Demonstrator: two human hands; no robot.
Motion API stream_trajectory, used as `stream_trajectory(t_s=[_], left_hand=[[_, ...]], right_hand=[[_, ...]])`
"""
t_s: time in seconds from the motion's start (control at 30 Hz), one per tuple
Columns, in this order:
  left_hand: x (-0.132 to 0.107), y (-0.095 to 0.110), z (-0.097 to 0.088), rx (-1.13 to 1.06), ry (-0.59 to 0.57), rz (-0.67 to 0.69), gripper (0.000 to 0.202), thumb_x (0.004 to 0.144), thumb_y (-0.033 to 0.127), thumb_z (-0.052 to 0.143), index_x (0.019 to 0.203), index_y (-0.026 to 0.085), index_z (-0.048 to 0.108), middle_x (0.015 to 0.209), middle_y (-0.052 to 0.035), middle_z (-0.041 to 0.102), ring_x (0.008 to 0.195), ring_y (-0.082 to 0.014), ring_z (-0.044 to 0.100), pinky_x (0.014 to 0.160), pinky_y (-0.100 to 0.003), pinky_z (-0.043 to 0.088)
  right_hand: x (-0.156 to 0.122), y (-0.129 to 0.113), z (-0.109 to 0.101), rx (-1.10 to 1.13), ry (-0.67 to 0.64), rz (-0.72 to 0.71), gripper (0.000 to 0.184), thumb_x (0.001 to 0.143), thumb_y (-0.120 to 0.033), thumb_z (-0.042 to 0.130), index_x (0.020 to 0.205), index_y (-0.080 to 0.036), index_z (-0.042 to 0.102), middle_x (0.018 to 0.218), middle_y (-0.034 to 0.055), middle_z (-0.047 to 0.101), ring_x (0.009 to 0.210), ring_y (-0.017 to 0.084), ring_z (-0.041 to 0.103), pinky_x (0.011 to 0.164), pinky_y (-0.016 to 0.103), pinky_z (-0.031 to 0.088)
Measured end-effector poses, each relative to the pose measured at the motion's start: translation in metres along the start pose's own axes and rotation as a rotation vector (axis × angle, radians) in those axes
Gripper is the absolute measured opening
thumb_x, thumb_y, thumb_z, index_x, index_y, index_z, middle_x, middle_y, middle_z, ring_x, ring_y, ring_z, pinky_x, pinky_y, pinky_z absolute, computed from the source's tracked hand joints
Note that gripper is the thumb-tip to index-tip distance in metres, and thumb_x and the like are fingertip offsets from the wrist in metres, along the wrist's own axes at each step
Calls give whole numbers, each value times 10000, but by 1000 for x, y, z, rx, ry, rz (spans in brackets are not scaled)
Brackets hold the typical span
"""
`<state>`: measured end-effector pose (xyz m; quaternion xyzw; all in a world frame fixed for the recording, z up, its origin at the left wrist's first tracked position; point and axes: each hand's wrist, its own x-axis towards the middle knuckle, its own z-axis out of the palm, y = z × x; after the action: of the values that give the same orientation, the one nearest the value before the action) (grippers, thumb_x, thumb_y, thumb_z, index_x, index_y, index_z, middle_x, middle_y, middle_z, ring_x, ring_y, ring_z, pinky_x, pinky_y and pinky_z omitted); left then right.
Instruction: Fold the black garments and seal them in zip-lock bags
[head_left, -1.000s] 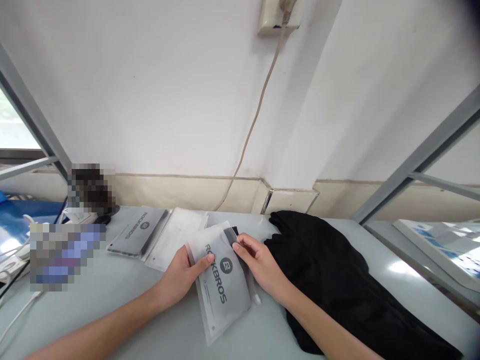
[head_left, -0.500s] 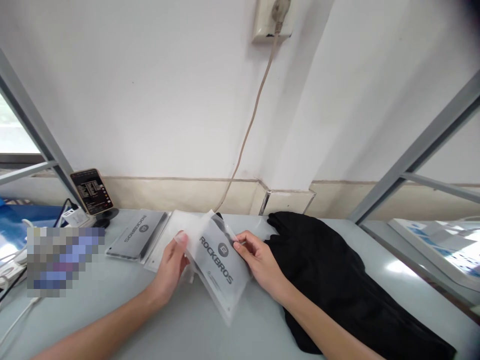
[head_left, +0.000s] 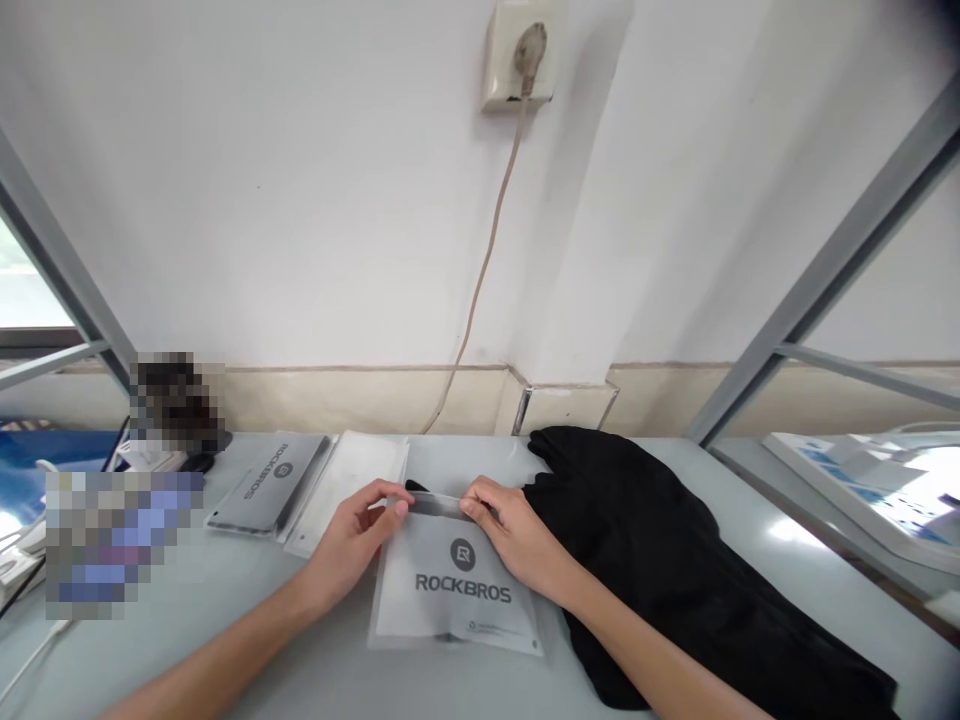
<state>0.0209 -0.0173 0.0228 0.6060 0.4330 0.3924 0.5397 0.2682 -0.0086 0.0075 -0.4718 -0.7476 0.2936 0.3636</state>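
Observation:
A frosted plastic bag (head_left: 442, 620) printed ROCKBROS lies upright to my view at the front of the table, between my two hands. My left hand (head_left: 367, 530) pinches its top edge at the left corner. At the right of the same edge, my right hand (head_left: 502, 520) has thumb and fingers closed on the plastic. Something dark shows inside near the top, and a small black tip pokes out behind the left corner. Black fabric (head_left: 637, 540) lies just right of my right hand, partly under that forearm.
Left of the bag lie a stack of frosted bags (head_left: 367, 465) and a packed ROCKBROS bag (head_left: 262, 490). A blurred-out patch and white cables are at far left. Grey metal posts (head_left: 825, 260) flank the table (head_left: 300, 650). A plugged cord (head_left: 487, 250) hangs down the wall.
The bag has turned from a tilt to nearly straight, its opening edge now away from me. My left hand has moved from its left side to the top edge.

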Motion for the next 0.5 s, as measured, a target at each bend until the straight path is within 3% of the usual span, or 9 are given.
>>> stream_trajectory(t_s=[0.07,0.2,0.33,0.5], left_hand=[[2,-4,-1,28,-17,0,395,897,583,712,990,211,614,729,40,525,589,-111,474,511,-205,334],[4,-8,-1,-15,-33,-15,460,882,544,743,1191,261,553,871,19,599,685,-148,595,565,-227,430],[4,-4,0,66,-41,-7,373,901,569,696,892,213,584,675,56,503,542,-112,466,516,-224,360],[3,-2,2,131,82,68,371,902,572,678,864,212,598,703,38,513,640,-143,466,578,-234,353]], right_hand=[[0,0,0,-15,11,-10,408,1063,-443,466,729,-220,542,747,-15,560,690,171,522,683,308,372],[0,0,0,-21,26,-18,410,1067,-440,462,723,-225,520,762,-14,555,714,179,538,715,320,390],[-2,-1,2,-2,29,-25,422,1061,-449,483,704,-225,510,776,-9,550,730,182,536,724,321,402],[-3,-2,2,3,85,-2,422,1046,-470,513,701,-227,501,781,-10,544,731,181,540,702,314,400]])
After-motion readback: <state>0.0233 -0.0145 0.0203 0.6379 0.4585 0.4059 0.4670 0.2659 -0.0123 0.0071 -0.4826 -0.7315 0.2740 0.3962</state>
